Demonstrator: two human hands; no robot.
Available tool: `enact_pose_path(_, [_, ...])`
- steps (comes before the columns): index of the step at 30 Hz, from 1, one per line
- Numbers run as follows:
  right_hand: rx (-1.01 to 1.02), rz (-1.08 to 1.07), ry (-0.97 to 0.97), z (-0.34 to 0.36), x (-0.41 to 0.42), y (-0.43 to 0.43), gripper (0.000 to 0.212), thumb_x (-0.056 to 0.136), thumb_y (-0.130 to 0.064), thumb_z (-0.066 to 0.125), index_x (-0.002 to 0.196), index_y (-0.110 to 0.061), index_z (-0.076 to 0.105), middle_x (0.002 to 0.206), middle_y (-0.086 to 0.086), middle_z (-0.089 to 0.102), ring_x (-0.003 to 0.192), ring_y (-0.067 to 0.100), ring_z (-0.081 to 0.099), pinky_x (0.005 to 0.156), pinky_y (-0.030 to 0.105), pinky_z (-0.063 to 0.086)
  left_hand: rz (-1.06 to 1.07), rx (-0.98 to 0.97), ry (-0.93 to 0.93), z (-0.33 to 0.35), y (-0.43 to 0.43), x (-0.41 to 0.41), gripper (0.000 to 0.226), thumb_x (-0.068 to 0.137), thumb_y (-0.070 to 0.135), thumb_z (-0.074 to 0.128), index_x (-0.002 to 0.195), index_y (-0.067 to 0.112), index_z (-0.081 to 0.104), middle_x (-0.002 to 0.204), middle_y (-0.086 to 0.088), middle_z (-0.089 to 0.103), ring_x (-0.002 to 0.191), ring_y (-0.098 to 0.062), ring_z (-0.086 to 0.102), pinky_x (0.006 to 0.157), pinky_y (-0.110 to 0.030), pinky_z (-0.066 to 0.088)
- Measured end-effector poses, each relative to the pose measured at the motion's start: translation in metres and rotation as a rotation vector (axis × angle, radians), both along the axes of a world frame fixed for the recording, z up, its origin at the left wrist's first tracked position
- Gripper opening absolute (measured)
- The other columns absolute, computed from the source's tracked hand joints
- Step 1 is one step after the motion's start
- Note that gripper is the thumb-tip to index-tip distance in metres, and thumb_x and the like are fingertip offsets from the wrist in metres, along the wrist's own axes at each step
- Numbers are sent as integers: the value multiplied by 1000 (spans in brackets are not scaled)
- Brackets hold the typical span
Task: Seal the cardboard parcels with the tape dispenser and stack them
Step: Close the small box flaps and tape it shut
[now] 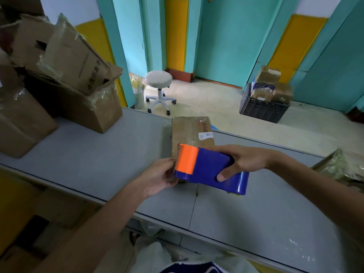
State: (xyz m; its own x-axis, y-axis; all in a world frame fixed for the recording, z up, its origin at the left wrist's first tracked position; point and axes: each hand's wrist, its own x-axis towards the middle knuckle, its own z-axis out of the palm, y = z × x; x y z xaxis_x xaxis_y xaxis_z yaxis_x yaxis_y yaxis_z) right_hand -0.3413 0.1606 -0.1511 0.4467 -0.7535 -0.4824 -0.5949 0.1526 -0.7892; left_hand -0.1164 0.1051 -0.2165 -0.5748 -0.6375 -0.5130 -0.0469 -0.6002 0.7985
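1. Table (98, 154): the parcel lies flat on the grey top, towards the far edge.
2. Parcel (189, 131): the dispenser is over its near end, so this looks like the sealing step.
3. Dispenser (208, 168): blue with an orange roll, teeth facing left.
4. Right hand (242, 162): wrapped round the dispenser's body.
5. Left hand (159, 176): fingers curled at the teeth; I can't tell whether they pinch tape. Next it needs the tape end stuck down, then a straight pull.

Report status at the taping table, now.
Right hand grips tape dispenser. Left hand at its toothed end, grip unclear. Parcel flat on table beneath. No obstruction seen.
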Motion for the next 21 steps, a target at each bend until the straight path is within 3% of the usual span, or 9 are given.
enact_pose_path(3, [-27,21,26,3,1,-3,56,71,-32,69,116,-51,42,101,-29,60,99,2,61,74,18,53,25,-162,-124,1,-3,-1,16,96,13,47,89,14,62,78,-4,62,73,-14,55,67,-25,43])
enact_pose_path(7, [-131,67,155,6,6,-6,72,77,-35,72,124,-63,24,106,-33,54,98,-3,58,77,16,50,128,-469,-225,-1,-5,-6,24,93,3,47,84,18,63,72,1,65,59,-4,59,52,-15,43])
enact_pose_path(11, [-215,129,254,2,11,-4,80,85,-28,69,135,-53,11,110,-27,50,95,-8,54,79,12,46,198,-770,-303,-5,-12,-4,35,87,-3,53,76,28,66,73,12,68,67,1,61,65,-20,47])
enact_pose_path(14, [-154,87,220,3,2,-3,78,84,-29,70,132,-56,14,109,-30,50,96,-5,56,79,16,48,230,-979,-364,-1,-6,-3,32,82,-8,58,78,22,67,68,22,62,63,13,59,63,-3,43])
enact_pose_path(16, [-136,54,189,4,-5,1,77,79,-35,70,130,-60,17,110,-29,54,98,-3,58,80,19,51,206,-1078,-362,1,-6,5,32,82,-3,64,71,26,62,56,24,61,60,8,61,63,-3,43])
enact_pose_path(19, [-121,33,151,6,-11,6,76,73,-38,67,129,-61,20,111,-28,56,100,-3,59,79,19,53,132,-1182,-357,2,-8,17,26,81,-1,67,72,23,61,58,26,62,60,4,63,63,-4,44])
enact_pose_path(21, [-115,58,153,7,-12,5,77,73,-39,67,127,-63,19,110,-31,55,101,-4,58,79,19,53,151,-1188,-336,2,-6,16,25,81,-2,65,72,21,61,57,17,64,58,0,63,61,-8,47])
